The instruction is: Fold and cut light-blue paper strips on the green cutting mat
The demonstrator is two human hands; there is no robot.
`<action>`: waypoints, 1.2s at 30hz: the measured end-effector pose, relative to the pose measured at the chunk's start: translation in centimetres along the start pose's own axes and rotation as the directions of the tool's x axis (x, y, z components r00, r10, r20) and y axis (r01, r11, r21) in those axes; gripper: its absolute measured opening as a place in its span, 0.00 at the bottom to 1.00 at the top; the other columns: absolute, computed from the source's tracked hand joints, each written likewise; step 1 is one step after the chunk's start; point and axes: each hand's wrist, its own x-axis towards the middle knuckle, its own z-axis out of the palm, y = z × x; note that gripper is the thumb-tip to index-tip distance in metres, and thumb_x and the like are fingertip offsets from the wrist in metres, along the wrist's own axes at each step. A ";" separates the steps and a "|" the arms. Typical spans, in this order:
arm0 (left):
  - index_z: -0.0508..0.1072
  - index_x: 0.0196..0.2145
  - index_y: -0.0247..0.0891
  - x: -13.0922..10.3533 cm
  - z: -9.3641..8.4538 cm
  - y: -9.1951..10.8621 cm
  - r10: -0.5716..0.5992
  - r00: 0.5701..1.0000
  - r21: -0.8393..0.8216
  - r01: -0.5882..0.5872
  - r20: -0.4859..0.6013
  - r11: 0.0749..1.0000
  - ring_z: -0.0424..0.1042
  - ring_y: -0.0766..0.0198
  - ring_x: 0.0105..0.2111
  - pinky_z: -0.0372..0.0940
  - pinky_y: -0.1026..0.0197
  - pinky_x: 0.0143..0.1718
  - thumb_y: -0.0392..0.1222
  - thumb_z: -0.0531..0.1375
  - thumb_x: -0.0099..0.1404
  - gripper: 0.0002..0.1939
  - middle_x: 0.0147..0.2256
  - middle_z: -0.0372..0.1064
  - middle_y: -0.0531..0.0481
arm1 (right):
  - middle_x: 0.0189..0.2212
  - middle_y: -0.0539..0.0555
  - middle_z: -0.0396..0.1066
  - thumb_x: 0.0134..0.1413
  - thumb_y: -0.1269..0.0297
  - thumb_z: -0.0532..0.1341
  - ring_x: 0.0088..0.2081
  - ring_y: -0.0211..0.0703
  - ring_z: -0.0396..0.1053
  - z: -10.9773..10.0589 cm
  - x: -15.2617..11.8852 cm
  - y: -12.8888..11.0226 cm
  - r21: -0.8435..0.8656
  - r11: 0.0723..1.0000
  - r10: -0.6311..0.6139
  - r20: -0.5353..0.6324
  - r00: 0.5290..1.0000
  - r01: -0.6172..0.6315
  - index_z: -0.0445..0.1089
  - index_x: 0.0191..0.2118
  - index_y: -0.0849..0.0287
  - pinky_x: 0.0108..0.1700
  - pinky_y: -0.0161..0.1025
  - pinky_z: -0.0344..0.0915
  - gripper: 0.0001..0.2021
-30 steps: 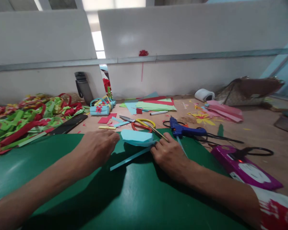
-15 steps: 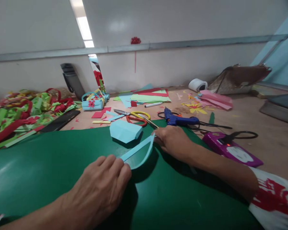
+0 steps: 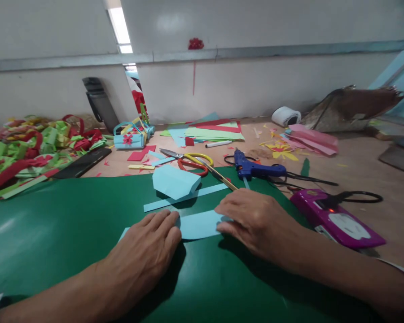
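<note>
A wide light blue paper strip (image 3: 200, 225) lies low over the green mat, between my two hands. My left hand (image 3: 151, 240) covers its left part, fingers together and pressed on the paper; a corner sticks out past the knuckles. At the other end my right hand (image 3: 252, 220) pinches the strip between thumb and fingers. Just behind, a narrow blue paper strip (image 3: 151, 206) rests on the mat, running beneath a folded blue paper piece (image 3: 175, 181). Scissors (image 3: 198, 162) with yellow and red handles lie behind that piece.
A blue glue gun (image 3: 256, 169) and a purple power strip (image 3: 336, 220) with cords lie to the right. Behind are coloured paper sheets (image 3: 215, 132), a small blue paper bag (image 3: 129, 141) and a dark bottle (image 3: 101, 105). A phone (image 3: 84, 163) borders a colourful paper heap (image 3: 20, 152).
The narrow strip, earlier held bent between both hands, now lies flat on the mat. Both hands now hold the wider strip, and my right hand has come nearer.
</note>
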 end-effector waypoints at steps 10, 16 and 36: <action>0.64 0.37 0.36 -0.9 0.7 -0.9 0.068 0.990 -0.042 -0.074 -0.126 0.996 0.64 0.56 0.45 0.59 0.50 0.49 0.27 0.43 0.65 0.13 0.46 0.66 0.42 | 0.23 0.51 0.62 0.57 0.78 0.48 0.26 0.37 0.54 1.7 -1.1 -0.8 0.005 0.995 -0.102 -0.010 0.995 0.102 0.63 0.24 0.62 0.30 0.36 0.51 0.14; 0.66 0.39 0.39 -0.4 0.6 -0.2 -0.002 0.993 -0.189 -0.021 -0.118 0.982 0.63 0.60 0.32 0.59 0.56 0.34 0.37 0.48 0.68 0.08 0.36 0.68 0.47 | 0.22 0.50 0.61 0.58 0.75 0.50 0.25 0.37 0.53 2.5 -1.0 -1.3 0.049 0.998 -0.043 -0.007 0.999 0.044 0.62 0.23 0.60 0.29 0.36 0.49 0.13; 0.67 0.26 0.39 0.5 0.9 -0.5 -0.271 0.962 -0.548 0.247 0.037 0.799 0.62 0.63 0.28 0.52 0.58 0.33 0.38 0.46 0.67 0.15 0.26 0.65 0.51 | 0.26 0.49 0.64 0.58 0.69 0.54 0.31 0.38 0.60 1.2 -1.8 -0.4 0.162 0.940 0.271 0.182 0.945 -0.301 0.64 0.23 0.59 0.46 0.44 0.49 0.13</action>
